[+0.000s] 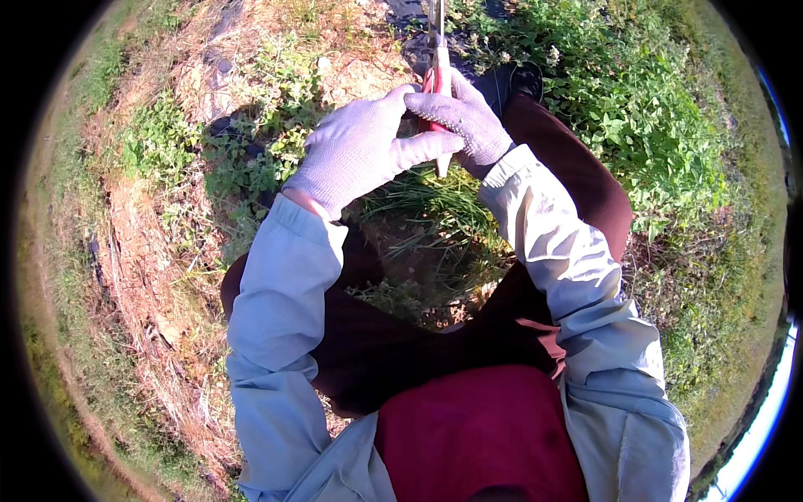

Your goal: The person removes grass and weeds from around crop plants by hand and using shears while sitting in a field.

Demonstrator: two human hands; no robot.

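A pair of long-bladed garden shears [441,66] with red and white handles is held out before me, its metal blades pointing away and cut off by the top of the view. My right hand [473,122], in a pale glove with dotted grip, wraps around the handles. From the other side, my left hand [357,141], gloved too, meets it, with its thumb lying across the lower handle. The left fingertips are partly hidden behind the right thumb and the handles. Beneath both hands grows a tuft of long green grass [439,201].
Leafy plants [640,125] grow thickly on the right, and lower ones [251,144] on the left. Dark ground sheeting [411,53] shows near the shears. Dry bare soil [147,251] runs along the left. My bent legs [571,163] frame the grass.
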